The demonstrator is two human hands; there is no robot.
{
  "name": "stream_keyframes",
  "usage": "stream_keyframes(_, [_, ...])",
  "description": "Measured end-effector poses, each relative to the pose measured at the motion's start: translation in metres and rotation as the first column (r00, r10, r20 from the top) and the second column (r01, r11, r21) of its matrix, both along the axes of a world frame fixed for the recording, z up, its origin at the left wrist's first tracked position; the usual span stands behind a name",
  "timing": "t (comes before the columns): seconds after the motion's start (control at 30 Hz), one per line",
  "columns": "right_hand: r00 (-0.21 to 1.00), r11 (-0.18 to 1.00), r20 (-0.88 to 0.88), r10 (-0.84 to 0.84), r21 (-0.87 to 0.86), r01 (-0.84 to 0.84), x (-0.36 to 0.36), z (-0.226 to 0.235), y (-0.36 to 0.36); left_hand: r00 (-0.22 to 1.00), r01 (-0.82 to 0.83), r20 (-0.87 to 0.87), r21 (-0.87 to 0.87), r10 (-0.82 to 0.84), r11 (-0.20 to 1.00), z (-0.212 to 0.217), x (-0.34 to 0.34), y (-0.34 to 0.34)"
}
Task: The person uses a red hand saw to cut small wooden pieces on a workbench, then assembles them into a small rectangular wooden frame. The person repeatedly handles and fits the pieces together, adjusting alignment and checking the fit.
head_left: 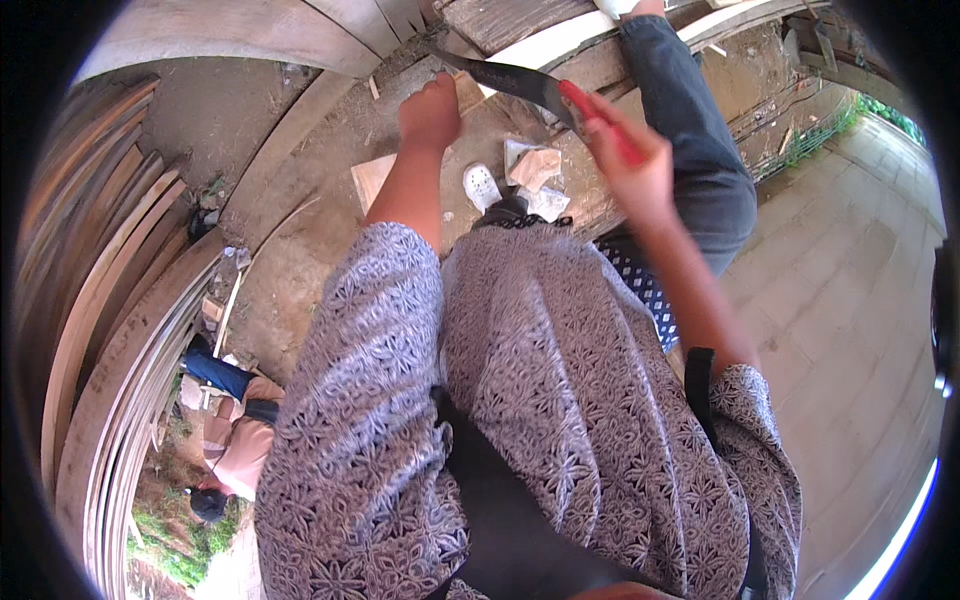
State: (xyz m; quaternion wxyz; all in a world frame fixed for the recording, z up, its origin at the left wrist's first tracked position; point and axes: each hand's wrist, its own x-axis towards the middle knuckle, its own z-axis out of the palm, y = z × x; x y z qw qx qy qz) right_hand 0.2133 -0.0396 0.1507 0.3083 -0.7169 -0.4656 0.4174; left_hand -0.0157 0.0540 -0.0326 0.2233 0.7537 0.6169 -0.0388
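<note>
Stacked boards: long curved-looking planks (110,290) fill the left edge of the frame, lying lengthwise beside one another.
Co-worker: a person (240,450) in a pale pink top and blue trousers, at the lower left, beyond the planks.
Loose board: a flat pale piece (372,182) on the ground, left of upper centre, partly covered by the wearer's left forearm.
Left hand: at upper centre (430,115), fingers bent inward beside a small pale block (468,92); whether they grip it cannot be told.
Clog: white, perforated footwear (481,187), just above the frame's middle.
Saw: a dark, tapering blade (515,82) with a red handle, slanting across the upper centre; its narrow end lies above the left hand.
Offcut: a light wooden chunk (536,169) among white scraps, right of the clog.
Right hand: upper right of centre (640,170), somewhat blurred, fingers wrapped around the red handle.
Bent leg: dark trousers (705,170), at the upper right, behind the right hand.
Paving: grey slabs (850,270) along the right side.
</note>
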Motion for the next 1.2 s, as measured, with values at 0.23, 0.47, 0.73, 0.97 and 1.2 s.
stream_keyframes(0.23, [0.990, 0.987, -0.014, 0.140, 0.079, -0.138, -0.045, 0.018, -0.036, 1.000, 0.021, 0.001, -0.015, -0.021, 1.000, 0.009, -0.001, -0.002])
stream_keyframes(0.47, [0.992, 0.995, -0.081, 0.092, 0.041, -0.089, -0.038, 0.011, -0.061, 0.999, 0.042, -0.021, -0.136, -0.045, 0.990, 0.028, -0.001, -0.001])
stream_keyframes(0.73, [0.992, 0.995, -0.080, 0.102, -0.011, -0.103, -0.031, 0.015, -0.036, 0.996, 0.077, -0.031, -0.213, -0.086, 0.974, 0.028, -0.004, 0.010])
stream_keyframes(0.97, [0.991, 0.991, -0.075, 0.109, 0.084, -0.102, -0.030, 0.007, -0.040, 0.993, 0.109, -0.013, -0.336, -0.120, 0.935, 0.027, -0.010, 0.029])
stream_keyframes(1.2, [0.985, 0.994, -0.153, 0.084, 0.076, -0.073, -0.018, -0.008, -0.062, 0.975, 0.145, 0.209, -0.336, -0.076, 0.931, 0.024, -0.023, 0.027])
